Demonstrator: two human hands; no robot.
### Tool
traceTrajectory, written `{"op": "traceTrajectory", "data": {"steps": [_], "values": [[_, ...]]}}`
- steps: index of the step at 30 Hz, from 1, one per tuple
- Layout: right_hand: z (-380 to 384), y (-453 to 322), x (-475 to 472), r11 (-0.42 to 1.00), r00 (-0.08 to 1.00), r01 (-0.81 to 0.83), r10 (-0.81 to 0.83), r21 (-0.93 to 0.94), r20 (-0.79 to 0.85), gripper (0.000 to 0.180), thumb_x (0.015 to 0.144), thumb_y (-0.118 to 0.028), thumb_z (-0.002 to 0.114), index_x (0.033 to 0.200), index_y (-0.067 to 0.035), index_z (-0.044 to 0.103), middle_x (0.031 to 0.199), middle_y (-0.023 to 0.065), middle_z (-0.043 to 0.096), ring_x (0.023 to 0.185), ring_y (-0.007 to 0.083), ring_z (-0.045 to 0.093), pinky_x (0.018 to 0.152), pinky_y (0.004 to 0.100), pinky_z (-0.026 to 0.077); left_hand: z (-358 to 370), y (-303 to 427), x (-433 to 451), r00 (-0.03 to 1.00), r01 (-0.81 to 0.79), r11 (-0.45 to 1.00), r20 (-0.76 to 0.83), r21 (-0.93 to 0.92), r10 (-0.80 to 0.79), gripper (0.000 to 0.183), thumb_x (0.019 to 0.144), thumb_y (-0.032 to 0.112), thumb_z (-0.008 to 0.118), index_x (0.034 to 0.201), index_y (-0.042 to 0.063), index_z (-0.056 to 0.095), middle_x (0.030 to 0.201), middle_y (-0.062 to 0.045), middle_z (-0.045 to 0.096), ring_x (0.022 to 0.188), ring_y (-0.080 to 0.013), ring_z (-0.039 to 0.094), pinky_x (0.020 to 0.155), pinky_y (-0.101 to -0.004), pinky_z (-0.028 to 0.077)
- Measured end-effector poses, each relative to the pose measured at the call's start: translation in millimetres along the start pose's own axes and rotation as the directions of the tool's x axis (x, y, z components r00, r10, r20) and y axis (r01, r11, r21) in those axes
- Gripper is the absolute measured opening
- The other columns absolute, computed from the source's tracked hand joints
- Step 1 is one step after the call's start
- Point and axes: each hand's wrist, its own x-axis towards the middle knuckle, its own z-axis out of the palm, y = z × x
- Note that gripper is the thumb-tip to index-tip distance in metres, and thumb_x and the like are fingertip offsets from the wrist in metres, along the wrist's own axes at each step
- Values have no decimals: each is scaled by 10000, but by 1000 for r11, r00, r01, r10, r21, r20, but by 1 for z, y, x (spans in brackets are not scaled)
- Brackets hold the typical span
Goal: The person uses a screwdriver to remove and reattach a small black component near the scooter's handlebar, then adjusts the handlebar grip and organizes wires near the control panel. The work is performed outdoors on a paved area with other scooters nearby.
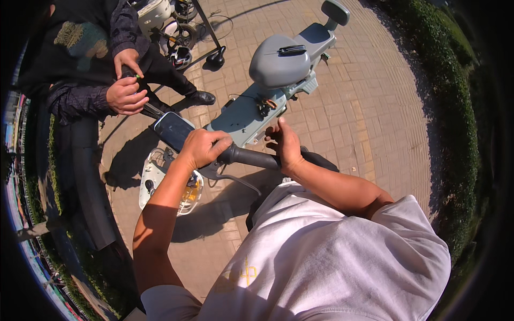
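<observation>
My left hand (205, 147) is closed over the handlebar of a pale grey-green electric scooter, just beside its dark display (173, 127); its fingertips are hidden. My right hand (286, 145) is empty near the outer end of the black rubber handlebar grip (255, 157), thumb raised and fingers loosely bent apart. A black brake lever (213, 171) sits below the bar. On the footboard (237, 116) lie pliers with orange handles (270, 104) and several small dark pieces. A black tool (292, 50) rests on the grey saddle (277, 66).
At the upper left, another person's hands (128, 94) are at the opposite handlebar end. A white front basket (152, 180) is below my left forearm. Behind stand another light-coloured two-wheeler (154, 14) and a black bicycle saddle (216, 59). A hedge (453, 100) borders the paving at right.
</observation>
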Motion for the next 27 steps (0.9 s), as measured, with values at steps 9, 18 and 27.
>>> {"op": "traceTrajectory", "data": {"steps": [9, 18, 27], "values": [[-116, -37, 201, 437, 935, 349, -225, -829, 275, 327, 878, -277, 721, 938, 38, 659, 805, 118, 688, 721, 205, 635, 719, 353, 511, 23, 30, -28, 894, 131, 972, -447, 194, -31, 306, 890, 322, 649, 984, 37, 712, 961, -112, 671, 981, -323, 568, 865, -417, 435], [-120, -133, 417, -535, 816, 402, -158, -743, 555, 469, 759, -262, 747, 1182, -106, 617, 1210, 116, 572, 1208, 320, 516, 928, 520, 449, 165, 163, -89, -360, 367, 421, -544, -829, -758, 359, 1004, 259, 469, 1038, -42, 662, 939, -82, 661, 871, -181, 589, 826, -326, 473], [-95, -151, 264, 904, 611, -32, 355, -426, 707, 463, 980, -252, 624, 1326, -1, 447, 1057, 166, 640, 868, 227, 679, 728, 345, 555, 165, 261, 14, -88, 341, 455, -510, -823, -856, 296, 998, 218, 507, 1038, -37, 652, 948, -125, 670, 937, -194, 632, 806, -328, 496]]}}
